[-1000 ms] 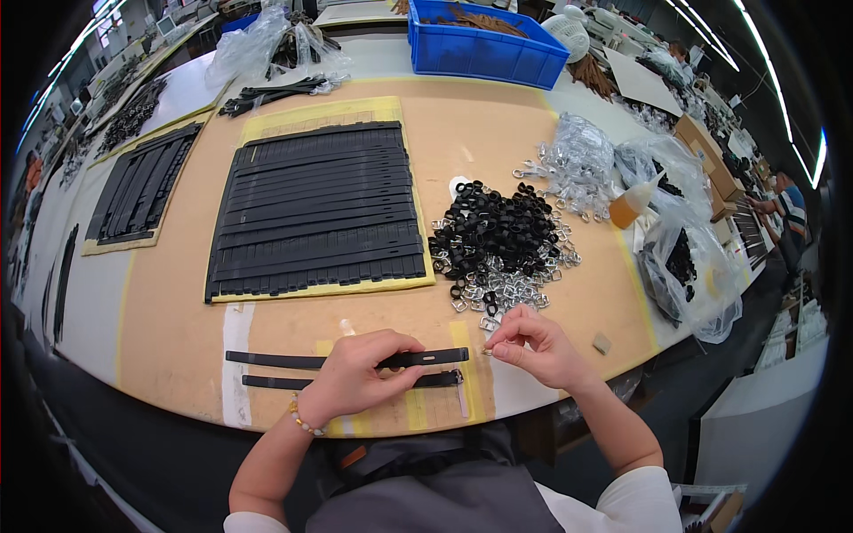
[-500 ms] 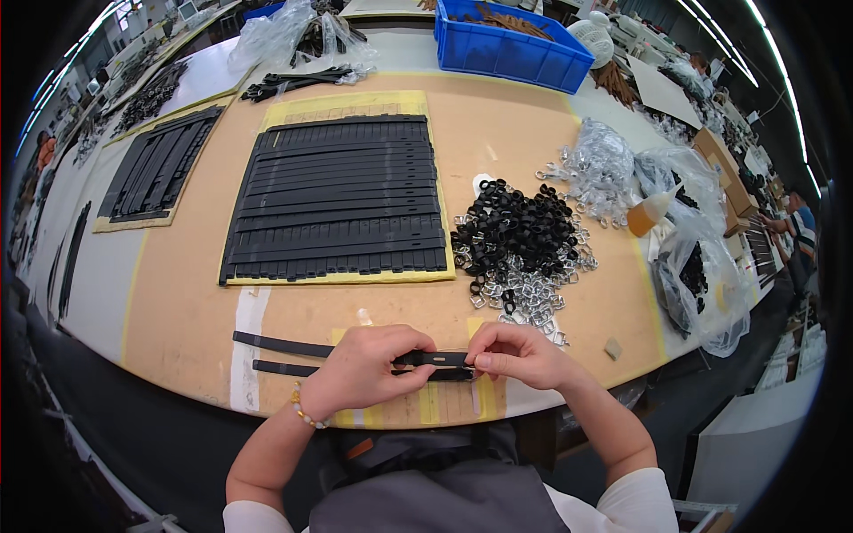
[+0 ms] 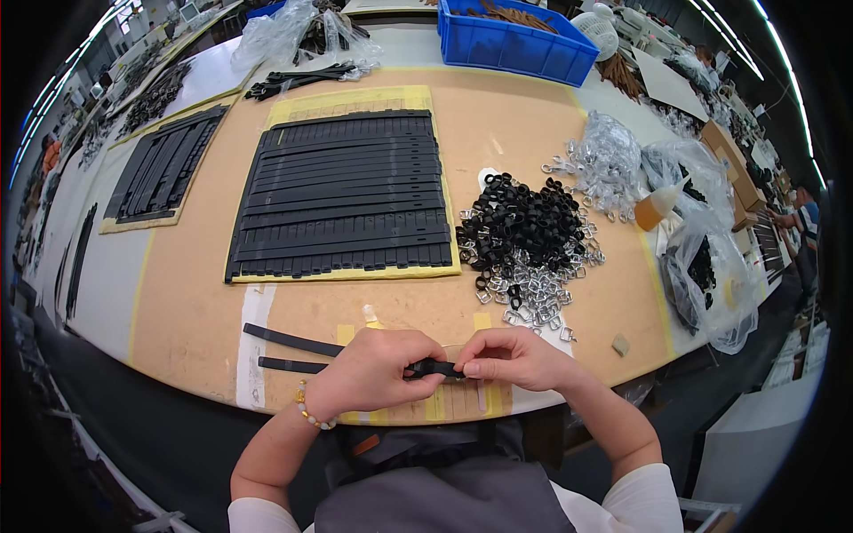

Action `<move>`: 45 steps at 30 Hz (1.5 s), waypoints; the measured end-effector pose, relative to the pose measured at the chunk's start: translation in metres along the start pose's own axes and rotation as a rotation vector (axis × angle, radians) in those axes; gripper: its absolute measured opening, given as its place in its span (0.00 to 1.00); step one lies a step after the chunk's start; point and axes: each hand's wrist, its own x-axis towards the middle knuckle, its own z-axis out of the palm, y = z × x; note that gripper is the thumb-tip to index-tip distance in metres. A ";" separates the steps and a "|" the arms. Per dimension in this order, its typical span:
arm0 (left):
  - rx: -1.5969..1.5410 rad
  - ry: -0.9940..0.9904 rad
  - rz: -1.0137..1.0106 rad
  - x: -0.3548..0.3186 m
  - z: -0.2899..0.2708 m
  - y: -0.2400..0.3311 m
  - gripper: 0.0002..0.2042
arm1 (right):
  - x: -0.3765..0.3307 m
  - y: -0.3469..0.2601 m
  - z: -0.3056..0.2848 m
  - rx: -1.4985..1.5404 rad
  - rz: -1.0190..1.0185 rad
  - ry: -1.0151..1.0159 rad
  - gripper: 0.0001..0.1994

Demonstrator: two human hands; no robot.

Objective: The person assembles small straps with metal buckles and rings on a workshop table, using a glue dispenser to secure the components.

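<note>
The surface (image 3: 191,302) carried a yellow board (image 3: 355,96) covered with rows of black straps (image 3: 342,200), with a blue bin (image 3: 520,60) beyond it and a heap of black loops (image 3: 520,218) to its right. Close together near the front edge, the left hand (image 3: 378,366) and right hand (image 3: 508,357) were nearly closed, fingers against thumbs, both gripping a black strap (image 3: 431,367) that showed between them. Two strap tails (image 3: 291,338) stuck out left of the left hand, and silver buckles (image 3: 538,298) lay just beyond the right.
</note>
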 end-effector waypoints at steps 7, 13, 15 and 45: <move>-0.017 0.013 0.005 -0.001 0.007 -0.005 0.10 | 0.004 0.005 0.011 0.092 -0.011 0.125 0.08; 0.028 -0.009 0.002 0.000 0.007 -0.003 0.11 | 0.005 -0.002 0.013 -0.039 0.006 0.157 0.08; 0.022 -0.004 -0.005 0.000 0.006 -0.003 0.11 | 0.007 -0.005 0.013 -0.100 -0.008 0.168 0.08; 0.028 0.049 0.052 0.000 0.010 -0.005 0.13 | 0.023 0.007 0.003 0.153 0.022 0.094 0.15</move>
